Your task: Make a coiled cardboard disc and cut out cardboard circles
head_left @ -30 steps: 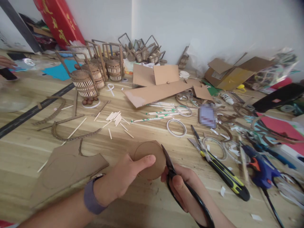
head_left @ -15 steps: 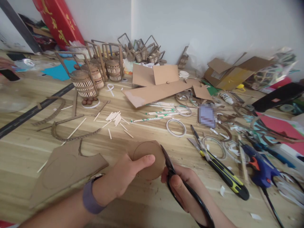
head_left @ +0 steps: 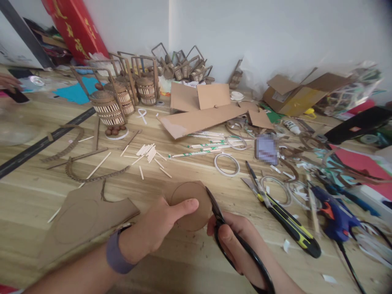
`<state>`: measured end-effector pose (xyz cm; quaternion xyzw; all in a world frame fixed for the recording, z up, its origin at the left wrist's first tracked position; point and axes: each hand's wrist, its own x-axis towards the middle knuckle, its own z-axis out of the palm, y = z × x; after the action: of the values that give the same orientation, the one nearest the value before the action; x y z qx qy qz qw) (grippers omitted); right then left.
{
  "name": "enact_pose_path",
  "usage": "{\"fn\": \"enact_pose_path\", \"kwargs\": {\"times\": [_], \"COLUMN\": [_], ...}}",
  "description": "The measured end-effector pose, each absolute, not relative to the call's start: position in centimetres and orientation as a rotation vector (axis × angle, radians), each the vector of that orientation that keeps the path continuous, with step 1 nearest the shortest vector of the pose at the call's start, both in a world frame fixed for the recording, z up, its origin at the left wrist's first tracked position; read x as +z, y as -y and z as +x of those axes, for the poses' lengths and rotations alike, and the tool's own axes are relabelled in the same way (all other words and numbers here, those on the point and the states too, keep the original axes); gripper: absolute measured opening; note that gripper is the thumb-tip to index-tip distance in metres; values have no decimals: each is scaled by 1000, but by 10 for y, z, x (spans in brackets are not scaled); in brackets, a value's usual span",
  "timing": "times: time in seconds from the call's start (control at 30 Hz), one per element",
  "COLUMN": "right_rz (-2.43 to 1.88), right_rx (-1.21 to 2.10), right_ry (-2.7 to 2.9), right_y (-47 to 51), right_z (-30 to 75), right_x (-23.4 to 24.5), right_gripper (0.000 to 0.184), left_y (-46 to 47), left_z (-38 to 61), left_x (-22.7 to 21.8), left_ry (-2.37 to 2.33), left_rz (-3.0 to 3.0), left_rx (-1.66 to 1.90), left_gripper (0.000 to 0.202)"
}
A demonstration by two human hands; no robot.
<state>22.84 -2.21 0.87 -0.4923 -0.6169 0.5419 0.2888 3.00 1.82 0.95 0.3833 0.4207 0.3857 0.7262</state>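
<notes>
My left hand (head_left: 159, 228) pinches a piece of brown cardboard (head_left: 190, 202) with a circle drawn on it, thumb lying on top. My right hand (head_left: 235, 245) grips black scissors (head_left: 226, 228) by the handles. The blades reach up along the right edge of the cardboard circle. Both hands hover just above the wooden floor (head_left: 183, 265), near the bottom middle of the view. A purple band sits on my left wrist.
A large cut cardboard sheet (head_left: 82, 216) lies at the left. Yellow-black snips (head_left: 281, 216), a blue glue gun (head_left: 337, 216), tape rings (head_left: 226, 163), wooden sticks (head_left: 147, 153), small woven baskets (head_left: 107, 106) and cardboard boxes (head_left: 294, 96) litter the floor. Another person's hand (head_left: 9, 81) shows at far left.
The cardboard circle and scissors have shifted very slightly left and down. Otherwise nothing has visibly changed.
</notes>
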Motion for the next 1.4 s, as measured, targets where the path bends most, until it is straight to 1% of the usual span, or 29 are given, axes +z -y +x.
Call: {"fn": "enact_pose_path", "kwargs": {"times": [0.13,0.27,0.5,0.6,0.73,1.4], "right_rz": [-1286,-1281,-1213,-1238,-1274,-1326], "right_rx": [1417,1434,1434,1432,1451,1494], "right_ry": [1645,1654,1733,1737,1713,1651], "right_y": [20,18,13,15,16,20], "right_z": [228,228,229,229,229,229], "right_x": [12,14,18,18,17,13], "right_gripper": [69,70,71,72,74,71], "left_y": [-20,-20,-18,-18,-18,-18], "left_z": [30,30,32,32,32,29], "left_x": [10,11,17,18,17,11], "left_ry": [-914,-927,-970,-960,-949,-970], "left_rz": [814,828,908,877,898,882], "left_rx": [830,818,814,817,825,798], "left_gripper": [33,36,35,37,33,35]}}
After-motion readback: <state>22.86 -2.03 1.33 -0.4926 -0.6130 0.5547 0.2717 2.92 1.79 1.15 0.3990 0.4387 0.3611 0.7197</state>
